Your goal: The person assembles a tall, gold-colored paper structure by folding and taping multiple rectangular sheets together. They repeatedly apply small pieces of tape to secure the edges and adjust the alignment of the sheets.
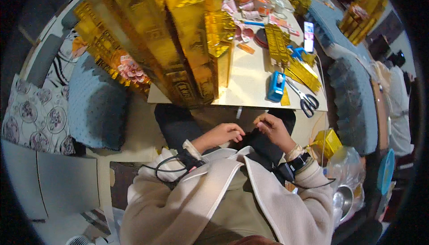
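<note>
Above my lap, just off the table's near edge, my two hands face each other with a gap between them. My left hand (227, 134) has its fingers loosely bent and a little apart, with nothing visible in it. The fingers of my right hand (273, 128) are curled in toward the thumb; whatever they hold, if anything, is too small or hidden to make out. Nearest on the table (250, 75) are a blue tape dispenser (276, 86) and dark-handled scissors (306, 102). A tall bundle of gold foil bars (187, 52) stands at the table's left side.
Gold foil strips (278, 44), a lit phone (308, 37) and pink paper pieces (245, 32) lie farther back. Blue-covered seats (96, 97) flank the table. A yellow foil box (328, 142), plastic bags and a metal bowl (344, 200) are low on my right.
</note>
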`<act>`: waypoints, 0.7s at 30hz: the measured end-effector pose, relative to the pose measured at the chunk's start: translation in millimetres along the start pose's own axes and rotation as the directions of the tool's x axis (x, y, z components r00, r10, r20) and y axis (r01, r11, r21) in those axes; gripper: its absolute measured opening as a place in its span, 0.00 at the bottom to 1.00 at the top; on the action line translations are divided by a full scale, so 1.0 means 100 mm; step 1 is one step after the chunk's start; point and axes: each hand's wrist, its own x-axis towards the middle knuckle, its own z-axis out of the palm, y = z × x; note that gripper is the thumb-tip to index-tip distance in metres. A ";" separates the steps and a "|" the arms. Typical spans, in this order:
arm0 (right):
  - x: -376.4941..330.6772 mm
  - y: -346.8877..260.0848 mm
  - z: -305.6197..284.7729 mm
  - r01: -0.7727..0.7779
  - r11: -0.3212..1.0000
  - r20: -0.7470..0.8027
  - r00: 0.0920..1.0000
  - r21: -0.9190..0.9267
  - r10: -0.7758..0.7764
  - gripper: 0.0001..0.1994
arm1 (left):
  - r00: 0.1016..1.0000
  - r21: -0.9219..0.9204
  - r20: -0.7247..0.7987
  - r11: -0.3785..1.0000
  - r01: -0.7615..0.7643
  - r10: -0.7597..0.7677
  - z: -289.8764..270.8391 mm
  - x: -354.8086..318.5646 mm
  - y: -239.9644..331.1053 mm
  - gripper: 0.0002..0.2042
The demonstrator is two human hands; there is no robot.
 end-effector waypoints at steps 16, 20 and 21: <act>-0.15 0.28 -0.28 0.108 0.988 -0.096 0.988 -0.110 -0.119 0.13 | 0.972 -0.077 -0.207 0.992 0.099 -0.113 -0.16 -0.01 -0.13 0.12; -0.22 0.35 -0.39 0.035 0.854 -0.035 0.997 -0.519 -0.062 0.20 | 0.970 -0.045 -0.222 0.995 0.087 -0.095 -0.20 0.00 -0.13 0.12; -0.21 0.34 -0.39 0.086 0.851 -0.067 0.988 -0.518 -0.140 0.21 | 0.971 -0.043 -0.221 0.995 0.087 -0.094 -0.20 0.00 -0.14 0.12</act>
